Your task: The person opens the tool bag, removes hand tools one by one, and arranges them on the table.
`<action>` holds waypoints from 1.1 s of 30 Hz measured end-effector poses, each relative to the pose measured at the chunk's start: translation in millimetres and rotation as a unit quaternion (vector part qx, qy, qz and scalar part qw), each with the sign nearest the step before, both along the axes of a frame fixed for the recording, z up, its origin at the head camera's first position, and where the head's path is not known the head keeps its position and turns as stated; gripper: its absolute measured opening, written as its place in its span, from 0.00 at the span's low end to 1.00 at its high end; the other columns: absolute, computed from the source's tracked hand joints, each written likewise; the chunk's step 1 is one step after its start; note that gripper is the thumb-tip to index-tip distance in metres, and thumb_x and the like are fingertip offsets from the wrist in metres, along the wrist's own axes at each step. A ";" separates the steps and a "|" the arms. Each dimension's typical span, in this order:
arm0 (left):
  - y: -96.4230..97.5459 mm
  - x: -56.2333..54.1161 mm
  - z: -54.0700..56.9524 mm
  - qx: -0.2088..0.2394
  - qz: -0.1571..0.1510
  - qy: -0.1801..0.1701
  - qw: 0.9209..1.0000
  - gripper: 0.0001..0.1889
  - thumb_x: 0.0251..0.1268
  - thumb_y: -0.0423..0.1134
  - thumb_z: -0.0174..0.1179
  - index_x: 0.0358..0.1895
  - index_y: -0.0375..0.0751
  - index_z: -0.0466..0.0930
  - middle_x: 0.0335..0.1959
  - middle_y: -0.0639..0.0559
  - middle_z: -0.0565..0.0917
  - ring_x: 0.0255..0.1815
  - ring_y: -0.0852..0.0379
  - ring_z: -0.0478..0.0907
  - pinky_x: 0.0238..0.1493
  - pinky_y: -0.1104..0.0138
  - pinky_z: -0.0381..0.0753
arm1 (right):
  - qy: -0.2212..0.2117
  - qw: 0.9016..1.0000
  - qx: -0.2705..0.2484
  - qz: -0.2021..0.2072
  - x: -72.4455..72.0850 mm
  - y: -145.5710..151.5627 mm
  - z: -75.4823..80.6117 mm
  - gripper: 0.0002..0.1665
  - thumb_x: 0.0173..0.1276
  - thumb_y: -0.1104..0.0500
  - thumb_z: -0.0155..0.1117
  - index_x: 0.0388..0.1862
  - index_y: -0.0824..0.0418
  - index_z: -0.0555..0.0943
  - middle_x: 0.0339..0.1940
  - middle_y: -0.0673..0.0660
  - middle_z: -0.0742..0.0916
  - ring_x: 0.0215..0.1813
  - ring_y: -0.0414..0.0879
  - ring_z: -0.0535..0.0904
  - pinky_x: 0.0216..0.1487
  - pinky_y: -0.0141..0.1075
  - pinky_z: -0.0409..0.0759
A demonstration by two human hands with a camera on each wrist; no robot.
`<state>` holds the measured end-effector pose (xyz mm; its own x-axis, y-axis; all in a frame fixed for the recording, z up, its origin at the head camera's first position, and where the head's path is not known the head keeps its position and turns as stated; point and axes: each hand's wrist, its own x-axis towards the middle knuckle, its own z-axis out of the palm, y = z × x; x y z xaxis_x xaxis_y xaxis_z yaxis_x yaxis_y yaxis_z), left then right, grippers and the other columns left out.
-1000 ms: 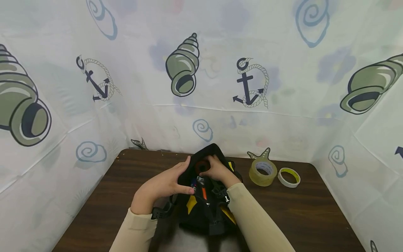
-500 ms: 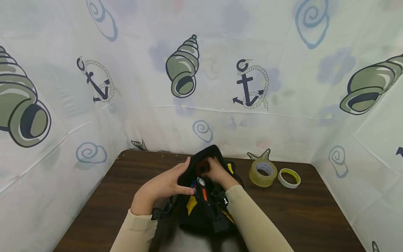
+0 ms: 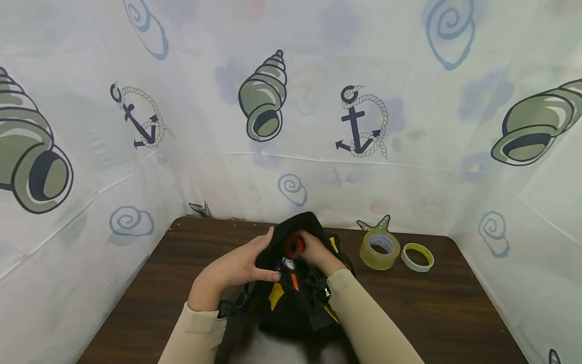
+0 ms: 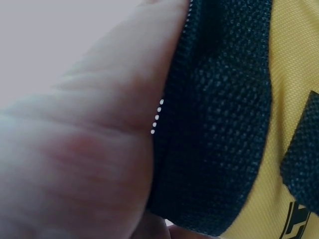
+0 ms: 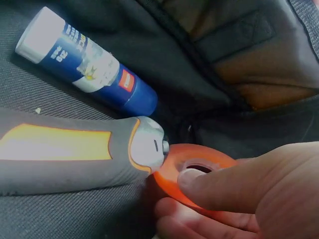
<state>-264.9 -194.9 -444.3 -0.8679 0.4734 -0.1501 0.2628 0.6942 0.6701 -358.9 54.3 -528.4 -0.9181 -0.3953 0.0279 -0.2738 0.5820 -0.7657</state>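
Observation:
A black tool bag with yellow patches [image 3: 276, 296] lies on the table, its mouth spread. My left hand [image 3: 241, 265] grips the zippered edge [image 4: 172, 114] of the mouth, thumb on the near side. Inside the bag, my right hand [image 3: 316, 251] pinches a red-orange roll of tape [image 3: 294, 246], thumb over its centre hole in the right wrist view. Touching the roll there is the rounded end of a grey-and-orange handle [image 5: 75, 149]. Beyond that handle lies a blue-and-white glue stick [image 5: 89, 64]. The bag's edge partly hides the right fingers in the head view.
To the right of the bag, a wide roll of clear yellowish packing tape [image 3: 379, 250] and a narrower white roll of tape [image 3: 418, 258] rest on the dark wooden table [image 3: 436, 303]. Printed fabric [image 3: 313, 126] encloses the table at the back and sides.
The red-orange tape roll has come forward and shows more plainly beside my right fingers, which have shifted to its right side. My left hand has stayed on the bag's edge.

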 end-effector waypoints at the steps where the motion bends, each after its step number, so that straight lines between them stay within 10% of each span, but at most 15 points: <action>1: 0.1 0.0 0.2 0.000 0.000 -0.001 1.000 0.65 0.65 0.67 0.74 0.91 0.63 0.33 0.93 0.48 0.47 0.93 0.41 0.48 0.87 0.36 0.57 | -0.002 1.000 0.000 0.001 -0.3 0.3 -0.5 0.33 0.67 0.75 0.72 0.71 0.66 0.76 0.61 0.68 0.87 0.59 0.60 0.86 0.62 0.54 0.86; 16: -7.1 5.5 2.5 0.004 -0.011 0.001 1.000 0.65 0.65 0.66 0.74 0.91 0.62 0.34 0.93 0.49 0.48 0.93 0.41 0.48 0.87 0.36 0.57 | 0.021 0.999 0.032 0.010 10.9 -4.5 6.9 0.26 0.74 0.72 0.67 0.69 0.60 0.79 0.62 0.63 0.88 0.53 0.54 0.85 0.56 0.50 0.86; 33: -8.8 8.2 -1.1 0.016 -0.018 0.007 1.000 0.64 0.66 0.63 0.75 0.92 0.60 0.35 0.93 0.47 0.50 0.93 0.41 0.50 0.86 0.36 0.58 | 0.081 0.993 0.087 0.003 38.6 2.8 56.0 0.26 0.77 0.64 0.69 0.71 0.53 0.79 0.52 0.56 0.90 0.40 0.47 0.82 0.46 0.43 0.82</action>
